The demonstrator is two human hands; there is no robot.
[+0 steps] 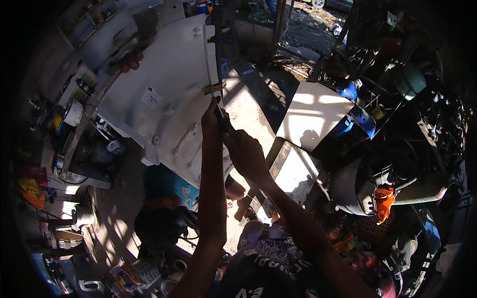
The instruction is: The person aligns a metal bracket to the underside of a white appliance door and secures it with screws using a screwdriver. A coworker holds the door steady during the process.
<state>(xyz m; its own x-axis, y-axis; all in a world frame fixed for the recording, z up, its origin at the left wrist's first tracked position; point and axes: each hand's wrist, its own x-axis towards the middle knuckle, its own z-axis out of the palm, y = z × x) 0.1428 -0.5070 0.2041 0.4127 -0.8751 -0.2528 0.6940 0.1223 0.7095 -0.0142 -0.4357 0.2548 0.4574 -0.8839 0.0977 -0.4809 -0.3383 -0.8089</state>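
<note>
A large white moulded panel stands tilted before me, with a small printed label on it. My left hand is closed at the panel's right edge, around a thin tool with a metal shaft. Behind it my right hand wraps the tool's dark handle. The shaft's far end meets a small brownish block at the panel's edge. Shadow hides the tool's exact kind. Another person's hand rests at the panel's upper left side.
At left, a cluttered shelf holds a white tub. Right of me lie a flat white sheet and a heap of dark parts with an orange cloth. A dark rounded shape is close by my left forearm.
</note>
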